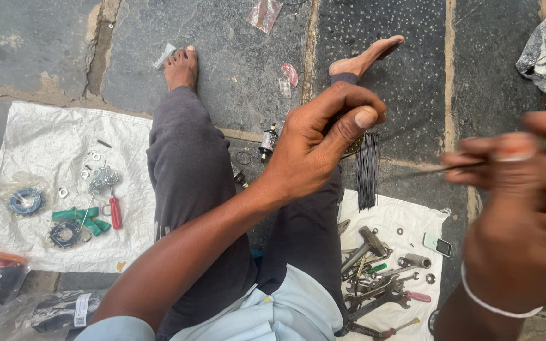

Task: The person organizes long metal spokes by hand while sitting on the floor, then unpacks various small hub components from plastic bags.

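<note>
Stone paving [235,63] under white sheets [45,158] of tools — left hand [314,148] pinched shut, right hand [519,208] gripping a thin spoke [450,168].

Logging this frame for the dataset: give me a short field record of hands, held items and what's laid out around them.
setting: person seated on stone paving, legs stretched out, barefoot
left hand: closed around a small, mostly hidden part
right hand: blurred, pinching a thin spoke
between legs and right sheet: bundle of dark spokes
left sheet: red-handled screwdriver, green-handled tool, rings and nuts
right sheet: pile of wrenches and hammer
</note>
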{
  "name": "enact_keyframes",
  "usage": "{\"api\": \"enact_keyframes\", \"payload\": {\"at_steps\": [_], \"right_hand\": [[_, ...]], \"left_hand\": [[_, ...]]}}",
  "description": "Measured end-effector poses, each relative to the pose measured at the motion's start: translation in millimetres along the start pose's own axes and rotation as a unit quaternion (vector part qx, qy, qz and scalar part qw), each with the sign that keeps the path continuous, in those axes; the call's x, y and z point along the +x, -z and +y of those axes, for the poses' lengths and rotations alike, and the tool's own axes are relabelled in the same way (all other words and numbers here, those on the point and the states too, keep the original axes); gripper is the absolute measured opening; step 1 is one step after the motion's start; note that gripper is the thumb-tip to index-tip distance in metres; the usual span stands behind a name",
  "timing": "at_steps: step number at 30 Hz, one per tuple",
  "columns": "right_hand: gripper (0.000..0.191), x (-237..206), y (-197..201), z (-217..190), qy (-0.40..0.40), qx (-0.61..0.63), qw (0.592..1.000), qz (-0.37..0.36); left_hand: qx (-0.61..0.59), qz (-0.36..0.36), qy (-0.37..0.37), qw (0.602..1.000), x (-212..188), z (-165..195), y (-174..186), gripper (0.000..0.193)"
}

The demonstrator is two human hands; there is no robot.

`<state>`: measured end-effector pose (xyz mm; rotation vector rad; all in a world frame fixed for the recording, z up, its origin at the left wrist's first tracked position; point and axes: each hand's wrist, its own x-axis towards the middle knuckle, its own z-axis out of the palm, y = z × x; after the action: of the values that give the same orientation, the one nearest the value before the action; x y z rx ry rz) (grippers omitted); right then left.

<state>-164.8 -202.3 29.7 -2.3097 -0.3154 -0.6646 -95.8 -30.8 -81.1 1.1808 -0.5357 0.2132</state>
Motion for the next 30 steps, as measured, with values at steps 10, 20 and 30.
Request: {"api": "enact_keyframes", "payload": {"at_steps": [10,20,30], "right_hand": [[0.018,7,-17,9,0.034,0.094,0.994,0.040],[0.016,12,-17,13,0.057,0.100,0.993,0.020],[0.014,23,-23,12,0.109,0.075,0.991,-0.007]], "left_hand": [[-0.009,0.000,0.033,0.999,-2,5,1,0.025],[-0.006,-0.006,-0.005,1.000,-3,-2,3,0.023],[0.000,-0.004,0.012,1.000,-9,1,9,0.025]]}}
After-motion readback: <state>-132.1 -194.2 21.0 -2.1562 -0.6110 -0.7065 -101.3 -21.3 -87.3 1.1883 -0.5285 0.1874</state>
